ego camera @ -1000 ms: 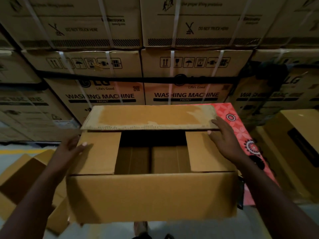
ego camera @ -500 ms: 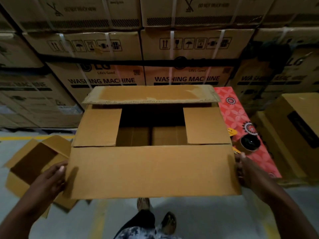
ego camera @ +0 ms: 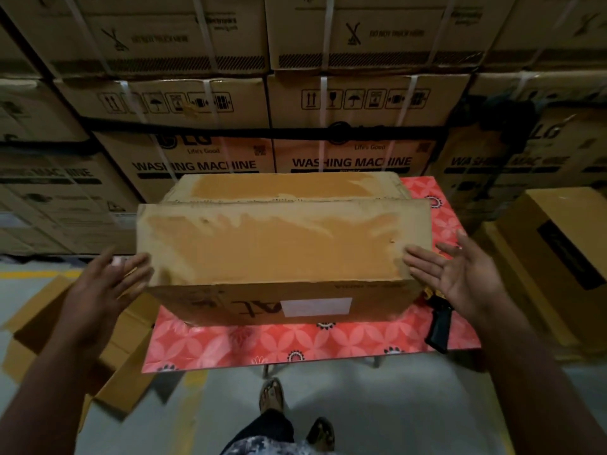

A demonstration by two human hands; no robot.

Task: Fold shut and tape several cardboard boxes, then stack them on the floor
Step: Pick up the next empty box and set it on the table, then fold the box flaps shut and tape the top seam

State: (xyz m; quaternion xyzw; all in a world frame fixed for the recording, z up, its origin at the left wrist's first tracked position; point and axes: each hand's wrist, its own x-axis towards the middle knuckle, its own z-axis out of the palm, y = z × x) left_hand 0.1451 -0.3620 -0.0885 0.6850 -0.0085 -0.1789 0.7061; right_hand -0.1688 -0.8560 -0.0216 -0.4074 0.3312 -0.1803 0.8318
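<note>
Fingers point(ego camera: 134, 267) of left hand point(ego camera: 98, 290) and right hand point(ego camera: 466, 277) now straight, wide, flanking box point(ego camera: 203, 303), near flap point(ego camera: 279, 241) newly down.

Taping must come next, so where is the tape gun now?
Head view: the tape gun lies on the red table, near its front right corner, right of the cardboard box and just below the right hand.

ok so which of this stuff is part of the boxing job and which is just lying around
Job: brown cardboard box with white label, flaps folded down; left hand and right hand, open at its ends; black-handled tape dispenser; open brown box on the floor.
Lying about: red flower-patterned table; strapped washing machine cartons behind; tan carton with black label.
</note>
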